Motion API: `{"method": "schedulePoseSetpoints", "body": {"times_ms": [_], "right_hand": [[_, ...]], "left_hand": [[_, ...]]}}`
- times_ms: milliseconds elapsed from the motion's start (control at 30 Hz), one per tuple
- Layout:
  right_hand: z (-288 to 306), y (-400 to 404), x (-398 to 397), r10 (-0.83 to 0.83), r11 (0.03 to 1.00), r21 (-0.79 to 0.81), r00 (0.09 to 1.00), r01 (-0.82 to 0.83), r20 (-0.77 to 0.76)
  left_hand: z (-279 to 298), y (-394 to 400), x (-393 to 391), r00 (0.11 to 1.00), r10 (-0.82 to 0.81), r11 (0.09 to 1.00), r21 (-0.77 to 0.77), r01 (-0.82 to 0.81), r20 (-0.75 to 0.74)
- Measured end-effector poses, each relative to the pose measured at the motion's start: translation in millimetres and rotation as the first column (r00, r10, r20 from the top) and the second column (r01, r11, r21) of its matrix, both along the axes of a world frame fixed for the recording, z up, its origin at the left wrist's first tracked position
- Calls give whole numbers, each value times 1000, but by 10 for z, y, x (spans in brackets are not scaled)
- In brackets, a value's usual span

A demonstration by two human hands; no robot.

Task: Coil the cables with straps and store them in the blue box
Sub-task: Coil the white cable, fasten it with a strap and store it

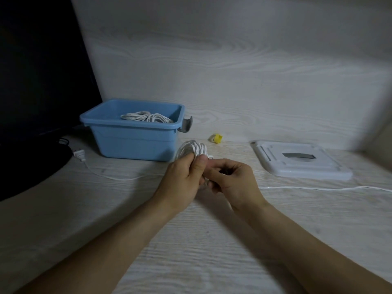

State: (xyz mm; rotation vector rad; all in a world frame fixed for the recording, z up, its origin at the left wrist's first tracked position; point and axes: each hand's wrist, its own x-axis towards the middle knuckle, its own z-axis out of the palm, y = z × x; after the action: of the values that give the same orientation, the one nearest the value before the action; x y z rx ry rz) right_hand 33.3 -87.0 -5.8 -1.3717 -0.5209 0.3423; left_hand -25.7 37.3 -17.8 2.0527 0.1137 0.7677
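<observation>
Left hand (182,181) grips the white cable coil (192,150) just off the blue box (131,132) at its 4 o'clock, right hand (231,181) pinching something unseen (strap?) w/ curled fingers, so imo loops could spring loose if either grip eases b4 it's cinched.

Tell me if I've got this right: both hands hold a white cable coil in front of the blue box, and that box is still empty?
Not quite. The blue box is not empty: the head view shows white coiled cables already lying inside it. The rest stands: the left hand and right hand both hold the white cable coil in front of the box.
</observation>
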Motion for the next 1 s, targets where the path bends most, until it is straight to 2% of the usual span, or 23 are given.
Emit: {"method": "schedulePoseSetpoints", "body": {"times_ms": [100, 300, 500, 633, 800, 900, 1000], "right_hand": [[-17, 1, 13, -53, 998, 35, 993, 57, -107], [31, -6, 15, 106, 989, 123, 975, -82, -196], [62, -21, 29, 149, 987, 74, 983, -141, -112], [65, -21, 35, 230, 969, 124, 961, -213, -151], [18, -6, 22, 345, 932, 188, 919, -311, -192], [8, 13, 5, 354, 927, 215, 909, -309, -219], [31, 23, -3, 361, 921, 245, 901, -303, -242]], "left_hand": [[-9, -7, 0, 999, -32, 999, -1, 32, -21], [24, 31, -12, 991, -82, 996, -44, 78, -108], [42, 71, -18, 991, -73, 997, -33, 70, -110], [70, 106, -21, 992, -20, 1000, 10, 22, -128], [114, 134, -21, 981, -137, 986, -118, 121, -138], [116, 163, -15, 968, -230, 938, -288, 193, -98], [124, 170, -17, 974, -220, 925, -327, 192, -50]]}}
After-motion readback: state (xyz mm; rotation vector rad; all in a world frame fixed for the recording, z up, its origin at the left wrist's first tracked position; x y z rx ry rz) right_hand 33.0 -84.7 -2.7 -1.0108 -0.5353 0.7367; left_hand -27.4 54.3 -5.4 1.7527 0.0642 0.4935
